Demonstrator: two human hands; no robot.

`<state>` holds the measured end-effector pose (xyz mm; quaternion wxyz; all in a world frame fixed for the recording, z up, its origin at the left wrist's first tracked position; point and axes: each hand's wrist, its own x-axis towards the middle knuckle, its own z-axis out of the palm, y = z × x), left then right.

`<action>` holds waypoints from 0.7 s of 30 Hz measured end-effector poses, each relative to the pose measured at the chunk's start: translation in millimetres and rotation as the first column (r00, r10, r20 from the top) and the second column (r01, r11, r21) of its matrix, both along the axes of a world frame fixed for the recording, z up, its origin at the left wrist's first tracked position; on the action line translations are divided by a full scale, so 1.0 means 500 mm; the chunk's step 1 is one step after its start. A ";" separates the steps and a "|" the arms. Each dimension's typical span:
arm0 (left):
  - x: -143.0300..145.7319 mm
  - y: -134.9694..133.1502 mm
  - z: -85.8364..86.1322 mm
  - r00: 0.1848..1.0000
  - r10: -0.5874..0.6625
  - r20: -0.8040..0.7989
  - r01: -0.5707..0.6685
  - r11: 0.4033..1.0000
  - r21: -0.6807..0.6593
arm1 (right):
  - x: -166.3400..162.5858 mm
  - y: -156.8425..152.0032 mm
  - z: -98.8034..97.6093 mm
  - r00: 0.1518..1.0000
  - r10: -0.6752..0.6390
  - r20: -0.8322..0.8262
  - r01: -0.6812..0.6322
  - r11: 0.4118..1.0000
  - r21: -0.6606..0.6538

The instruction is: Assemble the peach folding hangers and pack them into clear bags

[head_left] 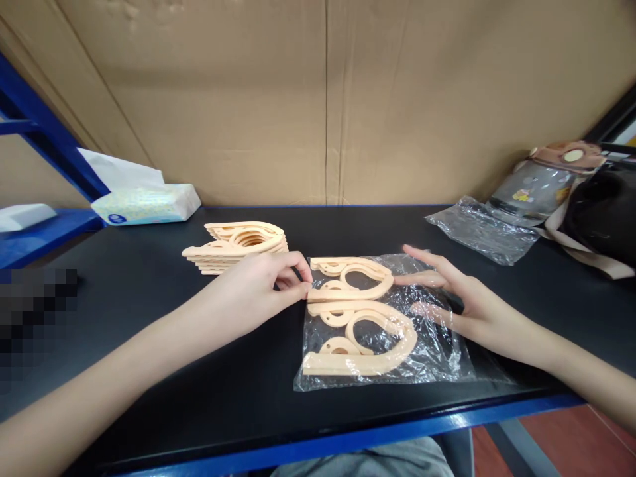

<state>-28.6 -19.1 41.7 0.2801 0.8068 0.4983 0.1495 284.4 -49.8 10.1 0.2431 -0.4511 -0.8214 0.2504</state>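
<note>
A clear plastic bag [437, 354] lies on the black table [149, 318] and holds a peach plastic hanger piece [362, 341]. A second peach piece [348, 278] lies at the bag's far end, half in its mouth. My left hand [258, 288] pinches the left tip of this second piece with fingers curled. My right hand [457, 298] rests on the bag's right side, fingers stretched and spread. A stack of the same peach pieces [238, 246] sits just behind my left hand.
A tissue pack [146, 202] lies at the back left beside a blue shelf frame [44, 146]. Another clear bag [479, 228] lies at the back right, next to a lidded bottle [544, 182] and a black bag [603, 212]. Cardboard walls the back.
</note>
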 end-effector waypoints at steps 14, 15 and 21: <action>-0.001 0.000 -0.002 1.000 0.016 0.003 -0.016 0.999 -0.050 | -0.021 0.008 -0.011 0.992 -0.061 0.113 0.040 0.983 0.180; -0.001 0.000 -0.002 1.000 0.020 0.011 -0.019 0.998 -0.056 | -0.025 0.010 -0.014 0.988 -0.090 0.128 0.062 0.975 0.212; 0.003 -0.004 -0.002 0.998 0.033 0.050 -0.029 0.998 -0.063 | -0.046 0.009 -0.023 0.959 -0.209 0.193 0.127 0.922 0.367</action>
